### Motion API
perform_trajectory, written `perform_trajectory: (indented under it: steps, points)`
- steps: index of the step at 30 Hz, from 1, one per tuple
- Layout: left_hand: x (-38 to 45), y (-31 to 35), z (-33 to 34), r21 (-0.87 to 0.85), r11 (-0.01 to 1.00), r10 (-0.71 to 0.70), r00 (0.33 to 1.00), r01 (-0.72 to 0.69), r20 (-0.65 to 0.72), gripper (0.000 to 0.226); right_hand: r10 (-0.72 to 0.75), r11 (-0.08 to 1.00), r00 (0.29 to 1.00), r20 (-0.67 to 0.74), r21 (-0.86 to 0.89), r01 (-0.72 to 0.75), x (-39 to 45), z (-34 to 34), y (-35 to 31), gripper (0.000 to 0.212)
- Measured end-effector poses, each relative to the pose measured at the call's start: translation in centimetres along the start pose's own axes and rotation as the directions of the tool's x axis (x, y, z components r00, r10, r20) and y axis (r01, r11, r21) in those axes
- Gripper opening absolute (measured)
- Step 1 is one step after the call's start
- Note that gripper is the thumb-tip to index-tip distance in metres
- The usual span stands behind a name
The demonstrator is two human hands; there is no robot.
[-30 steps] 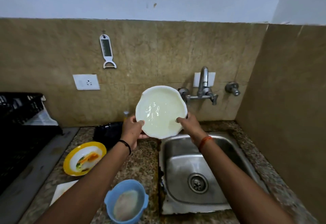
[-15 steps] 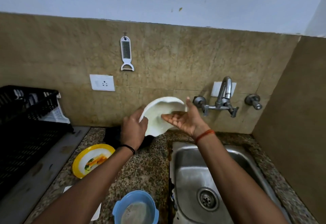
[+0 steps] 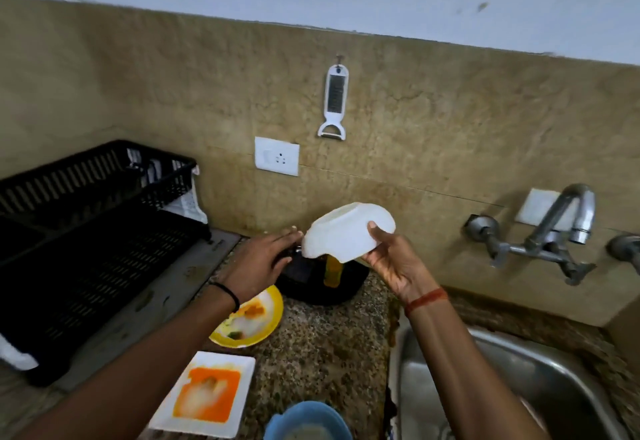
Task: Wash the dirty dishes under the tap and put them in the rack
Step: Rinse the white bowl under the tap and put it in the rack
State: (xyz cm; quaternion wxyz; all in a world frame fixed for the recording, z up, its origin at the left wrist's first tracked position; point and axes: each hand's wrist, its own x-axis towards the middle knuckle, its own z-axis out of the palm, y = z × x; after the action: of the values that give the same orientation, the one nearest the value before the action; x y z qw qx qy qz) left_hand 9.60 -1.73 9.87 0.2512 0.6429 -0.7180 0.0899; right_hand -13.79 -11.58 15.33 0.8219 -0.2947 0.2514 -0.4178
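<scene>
A white bowl (image 3: 343,231) hangs upside down above the counter, left of the sink (image 3: 512,380). My right hand (image 3: 391,259) holds it by the right rim, thumb on its outside. My left hand (image 3: 263,259) is flat, fingertips at the bowl's left edge. The black dish rack (image 3: 86,231) stands at the far left. The tap (image 3: 568,217) on the right wall is not running. Dirty dishes lie on the counter: a yellow plate (image 3: 247,318), a square white plate with orange sauce (image 3: 207,391), a blue bowl (image 3: 308,420) and a black pan (image 3: 322,283).
A yellow bottle (image 3: 333,271) stands in the black pan under the bowl. A socket (image 3: 277,156) and a white peeler (image 3: 335,101) hang on the tiled wall. A grey drain tray (image 3: 156,297) lies under the rack.
The bowl has turned from facing me to upside down and moved left, away from the tap. My right hand took hold of its rim and my left hand loosened. The view swung left.
</scene>
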Motion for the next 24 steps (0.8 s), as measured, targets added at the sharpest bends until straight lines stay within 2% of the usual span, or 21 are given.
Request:
perform_trajectory:
  steps: [2,5,8,11,13,16,19,22,24]
  points:
    - [0.2,-4.1,-1.6,0.079,0.994,-0.078,0.996,0.081,-0.043,0.048,0.004,0.999,1.000,0.021,-0.035,-0.003,2.4,1.4,2.1,0.049]
    - [0.2,-10.4,-4.4,0.200,0.939,-0.261,0.958,0.280,-0.119,0.050,0.068,0.995,0.996,0.060,-0.073,-0.064,6.1,4.4,5.7,0.050]
    - [-0.5,-17.1,-7.1,0.308,0.828,-0.446,0.883,0.468,-0.145,0.057,0.151,0.984,0.980,0.129,-0.114,-0.137,9.5,8.3,10.3,0.048]
    - [-2.6,-23.0,-9.0,0.390,0.699,-0.626,0.776,0.600,-0.073,0.060,0.227,0.968,0.955,0.189,-0.153,-0.199,12.4,12.1,15.5,0.048]
    - [-3.5,-24.9,-9.5,0.353,0.704,-0.658,0.753,0.616,-0.003,0.053,0.259,0.960,0.946,0.194,-0.158,-0.231,14.1,13.6,18.8,0.051]
    - [-2.9,-26.3,-9.7,0.281,0.725,-0.653,0.758,0.629,-0.011,0.039,0.329,0.940,0.922,0.204,-0.168,-0.298,16.7,15.4,23.0,0.050]
    - [-2.3,-27.4,-10.2,0.189,0.713,-0.691,0.723,0.675,0.024,0.041,0.397,0.917,0.885,0.243,-0.157,-0.368,18.7,16.4,26.1,0.043]
    - [-2.4,-28.9,-11.2,0.053,0.669,-0.741,0.660,0.741,0.127,0.042,0.461,0.887,0.844,0.273,-0.144,-0.438,21.0,17.1,28.8,0.035]
    - [-2.6,-29.3,-11.6,-0.047,0.641,-0.748,0.637,0.766,0.186,0.039,0.482,0.876,0.829,0.284,-0.138,-0.462,22.5,17.6,30.3,0.049]
